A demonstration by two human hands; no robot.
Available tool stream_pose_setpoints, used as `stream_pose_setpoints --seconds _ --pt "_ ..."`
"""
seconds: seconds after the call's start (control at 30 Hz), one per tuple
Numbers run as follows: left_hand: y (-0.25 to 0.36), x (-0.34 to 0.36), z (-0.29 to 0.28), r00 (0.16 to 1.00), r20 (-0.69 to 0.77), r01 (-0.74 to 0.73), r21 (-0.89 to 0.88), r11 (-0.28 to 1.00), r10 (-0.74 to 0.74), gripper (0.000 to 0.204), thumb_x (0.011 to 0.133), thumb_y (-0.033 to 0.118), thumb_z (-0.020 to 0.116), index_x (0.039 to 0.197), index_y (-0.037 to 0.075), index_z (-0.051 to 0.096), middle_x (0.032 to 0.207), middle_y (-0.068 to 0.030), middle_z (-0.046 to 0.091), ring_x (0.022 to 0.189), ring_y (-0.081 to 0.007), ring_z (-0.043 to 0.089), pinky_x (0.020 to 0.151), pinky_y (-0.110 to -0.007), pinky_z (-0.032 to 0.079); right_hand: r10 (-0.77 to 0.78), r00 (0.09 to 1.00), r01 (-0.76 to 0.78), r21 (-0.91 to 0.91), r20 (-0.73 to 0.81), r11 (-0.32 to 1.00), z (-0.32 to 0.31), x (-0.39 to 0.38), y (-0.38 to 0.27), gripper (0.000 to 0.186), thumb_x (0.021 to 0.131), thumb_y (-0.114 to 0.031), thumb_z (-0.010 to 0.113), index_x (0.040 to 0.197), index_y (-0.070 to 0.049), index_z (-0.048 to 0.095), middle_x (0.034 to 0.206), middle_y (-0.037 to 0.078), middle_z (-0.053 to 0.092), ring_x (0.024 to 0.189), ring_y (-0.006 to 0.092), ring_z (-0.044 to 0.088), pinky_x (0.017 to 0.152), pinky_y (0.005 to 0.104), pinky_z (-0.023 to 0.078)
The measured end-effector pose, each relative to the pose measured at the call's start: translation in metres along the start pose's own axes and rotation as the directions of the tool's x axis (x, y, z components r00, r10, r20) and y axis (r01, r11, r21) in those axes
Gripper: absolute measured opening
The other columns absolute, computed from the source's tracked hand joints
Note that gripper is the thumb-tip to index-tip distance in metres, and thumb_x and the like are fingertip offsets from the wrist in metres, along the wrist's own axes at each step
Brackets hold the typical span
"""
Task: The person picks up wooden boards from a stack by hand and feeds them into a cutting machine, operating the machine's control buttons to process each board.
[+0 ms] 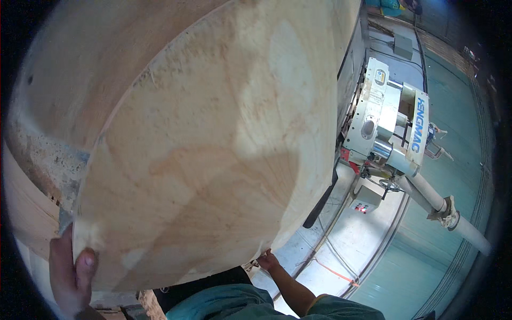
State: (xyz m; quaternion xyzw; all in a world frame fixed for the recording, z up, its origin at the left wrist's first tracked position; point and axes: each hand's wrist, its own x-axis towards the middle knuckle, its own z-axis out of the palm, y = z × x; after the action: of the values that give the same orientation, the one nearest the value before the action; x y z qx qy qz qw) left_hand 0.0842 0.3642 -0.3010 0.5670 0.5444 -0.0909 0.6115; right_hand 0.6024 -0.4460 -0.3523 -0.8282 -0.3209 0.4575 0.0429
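Observation:
A large pale plywood sheet (pixel 213 160) fills the middle of the view, its grain swirled and a shadow lying across its lower half. At its lower left corner my left hand (pixel 72 272) grips the edge, with the thumb on top and the fingers beneath, mostly hidden. On the near right edge my right hand (pixel 269 260) holds the same sheet, its fingertips partly out of sight under the edge. My forearms come in from below.
Beyond the sheet's left edge lies another wooden sheet (pixel 101 64), with a worn, speckled surface (pixel 45 154) below it. On the right stands a white machine (pixel 384 117) with a thick pipe (pixel 469 229) and a small control box (pixel 365 198). Cables run across the floor.

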Motion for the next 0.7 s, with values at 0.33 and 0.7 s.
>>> stream_pose_setpoints --seconds 0.33,0.7 --pt "-0.022 -0.011 0.021 0.986 -0.127 0.068 -0.294 0.953 -0.109 0.052 0.098 0.035 0.051 0.134 -0.002 0.048 0.098 -0.0106 0.054 0.089 -0.0165 0.051 0.077 -0.026 0.042 0.314 0.941 -0.254 0.346 -0.129 0.903 0.005 0.023 -0.104 0.060 0.096 -0.056 0.038 0.134 -0.010 0.044 0.124 0.012 0.054 0.109 0.0303 0.048 0.100 0.0443 0.033" --pt "0.038 -0.034 0.037 0.927 -0.341 -0.172 -0.010 0.985 0.158 0.042 0.096 0.019 0.059 0.131 0.000 0.047 0.095 -0.0031 0.054 0.078 -0.0143 0.047 0.072 -0.028 0.043 0.914 0.405 0.170 0.979 0.039 -0.117 -0.020 0.030 -0.202 0.038 0.098 -0.040 0.053 0.113 -0.005 0.055 0.108 0.010 0.060 0.096 0.0273 0.061 0.080 0.0442 0.053"
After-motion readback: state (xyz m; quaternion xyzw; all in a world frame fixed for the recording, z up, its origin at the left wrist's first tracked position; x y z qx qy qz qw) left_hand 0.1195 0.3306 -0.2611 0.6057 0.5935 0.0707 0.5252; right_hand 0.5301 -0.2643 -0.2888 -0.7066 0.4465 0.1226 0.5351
